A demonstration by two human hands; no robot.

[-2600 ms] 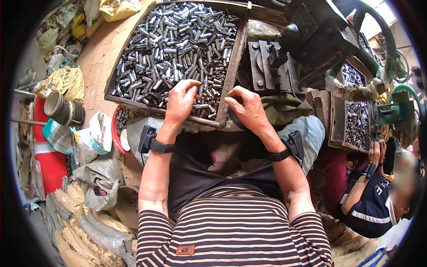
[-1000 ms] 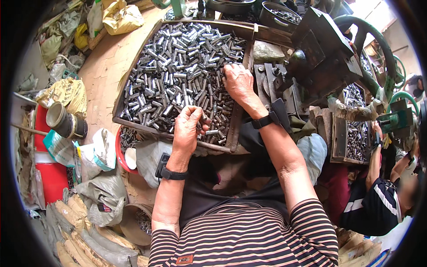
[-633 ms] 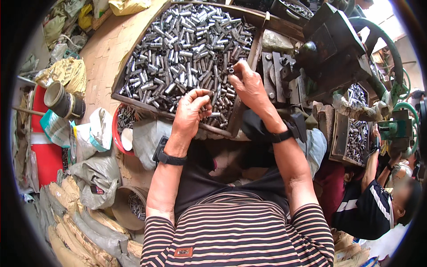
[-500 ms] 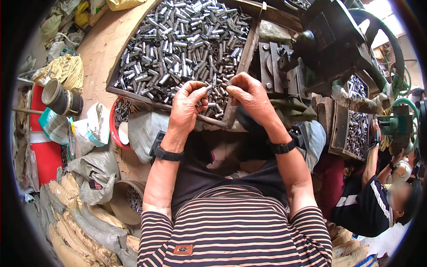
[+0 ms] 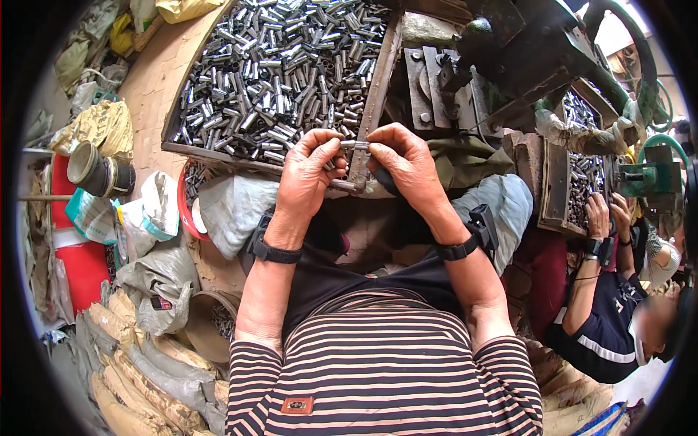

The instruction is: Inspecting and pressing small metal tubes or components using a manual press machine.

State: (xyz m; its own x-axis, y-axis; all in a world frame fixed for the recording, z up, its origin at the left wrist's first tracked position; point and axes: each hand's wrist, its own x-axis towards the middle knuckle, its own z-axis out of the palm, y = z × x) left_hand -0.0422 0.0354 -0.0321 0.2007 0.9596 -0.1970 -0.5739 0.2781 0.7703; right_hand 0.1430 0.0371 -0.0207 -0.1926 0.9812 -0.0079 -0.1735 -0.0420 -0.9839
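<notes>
Over the near right corner of a wooden tray [image 5: 218, 154] my two hands meet. A small metal tube [image 5: 355, 145] spans the gap between my fingertips, lying roughly level; whether it is one piece or two set end to end I cannot tell. My left hand [image 5: 311, 171] pinches its left end between thumb and forefinger, the other fingers curled. At its right end my right hand [image 5: 408, 166] closes in a like pinch. Short shiny metal tubes [image 5: 280, 80] lie heaped in the tray behind my hands.
A dark machine [image 5: 502, 58] with bolted plates stands right of the tray. Farther right, a co-worker's hands [image 5: 607, 214] are at another box of tubes [image 5: 556, 196]. At left are a red basin [image 5: 187, 218], a bucket [image 5: 200, 330] and several sacks [image 5: 138, 370].
My hands have drawn closer, and the metal between them now forms one level line. The tray appears shifted slightly left. The co-worker's hands have come together over their box.
</notes>
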